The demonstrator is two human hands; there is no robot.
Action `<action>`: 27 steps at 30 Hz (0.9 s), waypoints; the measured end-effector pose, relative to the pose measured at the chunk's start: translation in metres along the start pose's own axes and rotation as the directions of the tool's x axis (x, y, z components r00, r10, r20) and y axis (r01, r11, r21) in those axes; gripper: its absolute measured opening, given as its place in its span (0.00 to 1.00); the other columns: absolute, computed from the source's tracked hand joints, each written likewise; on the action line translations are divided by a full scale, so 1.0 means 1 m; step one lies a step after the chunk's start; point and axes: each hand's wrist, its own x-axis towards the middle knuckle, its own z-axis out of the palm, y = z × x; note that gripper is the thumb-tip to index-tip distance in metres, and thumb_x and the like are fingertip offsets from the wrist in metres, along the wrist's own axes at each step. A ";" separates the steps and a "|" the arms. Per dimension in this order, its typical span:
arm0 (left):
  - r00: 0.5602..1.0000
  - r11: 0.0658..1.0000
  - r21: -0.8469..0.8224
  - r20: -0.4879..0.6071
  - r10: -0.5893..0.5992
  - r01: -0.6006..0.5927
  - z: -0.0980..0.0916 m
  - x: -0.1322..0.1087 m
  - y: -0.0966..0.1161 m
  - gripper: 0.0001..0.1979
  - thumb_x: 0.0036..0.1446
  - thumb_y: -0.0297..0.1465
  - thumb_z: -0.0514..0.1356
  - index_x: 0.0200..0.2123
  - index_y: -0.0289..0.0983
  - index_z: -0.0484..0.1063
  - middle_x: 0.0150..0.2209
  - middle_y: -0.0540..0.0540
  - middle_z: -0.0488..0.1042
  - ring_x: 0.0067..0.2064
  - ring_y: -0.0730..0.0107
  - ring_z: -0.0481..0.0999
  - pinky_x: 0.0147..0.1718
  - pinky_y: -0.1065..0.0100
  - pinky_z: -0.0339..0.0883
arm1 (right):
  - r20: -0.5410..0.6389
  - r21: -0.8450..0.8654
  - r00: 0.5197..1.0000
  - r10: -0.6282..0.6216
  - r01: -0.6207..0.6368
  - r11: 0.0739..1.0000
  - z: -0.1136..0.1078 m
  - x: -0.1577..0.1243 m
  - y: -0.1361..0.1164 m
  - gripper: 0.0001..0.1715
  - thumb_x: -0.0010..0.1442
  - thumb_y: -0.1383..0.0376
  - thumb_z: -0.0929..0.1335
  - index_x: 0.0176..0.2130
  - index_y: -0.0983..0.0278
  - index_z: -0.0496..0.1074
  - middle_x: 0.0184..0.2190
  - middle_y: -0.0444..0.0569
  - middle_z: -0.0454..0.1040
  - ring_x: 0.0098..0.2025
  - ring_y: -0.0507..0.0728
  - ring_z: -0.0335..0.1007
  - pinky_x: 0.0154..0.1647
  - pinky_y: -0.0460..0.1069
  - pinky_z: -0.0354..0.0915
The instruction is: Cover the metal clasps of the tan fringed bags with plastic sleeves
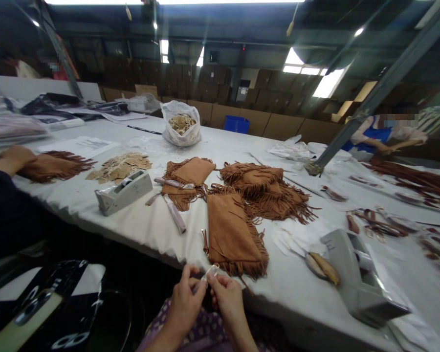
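My left hand (188, 296) and my right hand (227, 298) meet just in front of the table edge, low in the middle of the view. Pinched between their fingertips is a small clear plastic-wrapped piece (210, 270) with a thin yellowish loop; its exact kind is too small to make out. Just beyond my fingers lies a brown fringed suede pouch (231, 227), flat on the white table. Behind it are a pile of fringed pouches (267, 188) and another fringed pouch (190, 171). Several wrapped strips, one a pale pinkish strip (175, 213), lie to its left.
Grey tape dispensers (124, 192) (359, 278) stand left and right. Tan scraps (122, 166) lie near a plastic bag (181, 124). A co-worker's hand (16, 159) rests on a fringed piece at left; another person (377, 134) works at far right. A metal post (346, 132) rises from the table.
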 end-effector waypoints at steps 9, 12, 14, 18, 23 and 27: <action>0.992 0.980 0.156 0.060 0.112 -0.120 0.000 0.001 0.004 0.15 0.58 0.35 0.52 0.44 0.40 0.74 0.40 0.43 0.79 0.41 0.60 0.77 0.40 0.66 0.67 | -0.021 -0.013 1.000 -0.016 0.015 1.000 -0.005 0.002 0.007 0.25 0.42 0.46 0.72 0.22 0.67 0.68 0.12 0.37 0.60 0.12 0.45 0.50 0.12 0.42 0.45; 0.982 0.985 -0.124 0.165 -0.095 0.117 0.001 0.012 0.004 0.16 0.55 0.40 0.56 0.37 0.35 0.75 0.29 0.45 0.78 0.25 0.68 0.74 0.24 0.71 0.65 | -0.004 -0.042 1.000 -0.027 0.027 0.999 -0.009 0.001 0.003 0.26 0.42 0.47 0.72 0.23 0.67 0.70 0.12 0.38 0.61 0.12 0.45 0.50 0.12 0.42 0.45; 0.945 0.924 -0.275 0.262 -0.194 0.266 0.000 0.018 0.004 0.19 0.52 0.43 0.58 0.33 0.32 0.74 0.24 0.47 0.75 0.17 0.76 0.65 0.16 0.74 0.58 | 0.026 -0.048 0.999 -0.045 0.046 0.998 -0.010 0.001 0.001 0.26 0.42 0.46 0.72 0.23 0.67 0.70 0.12 0.38 0.62 0.13 0.45 0.50 0.13 0.42 0.45; 0.882 0.820 -0.415 0.423 -0.209 0.393 -0.003 0.023 0.006 0.17 0.50 0.42 0.60 0.30 0.32 0.72 0.21 0.51 0.70 0.14 0.82 0.59 0.14 0.77 0.50 | 0.115 -0.109 0.991 -0.072 0.084 0.991 -0.013 0.001 -0.001 0.29 0.45 0.42 0.70 0.24 0.67 0.71 0.14 0.41 0.67 0.13 0.46 0.50 0.13 0.43 0.46; 0.926 0.896 -0.319 0.317 -0.204 0.307 -0.003 0.023 0.005 0.14 0.52 0.40 0.57 0.26 0.34 0.68 0.19 0.54 0.67 0.14 0.82 0.55 0.14 0.76 0.46 | -0.116 -0.378 0.971 -0.211 0.153 0.913 -0.028 -0.008 0.003 0.34 0.52 0.38 0.62 0.18 0.63 0.70 0.14 0.47 0.69 0.13 0.50 0.59 0.13 0.46 0.52; 0.988 0.986 -0.136 0.137 -0.076 0.095 0.000 0.017 0.004 0.15 0.55 0.40 0.56 0.27 0.34 0.71 0.20 0.52 0.69 0.21 0.76 0.65 0.22 0.74 0.56 | -0.207 -0.235 0.961 -0.184 0.133 0.963 -0.030 -0.020 0.000 0.33 0.51 0.40 0.64 0.38 0.64 0.73 0.22 0.48 0.75 0.11 0.49 0.58 0.12 0.45 0.53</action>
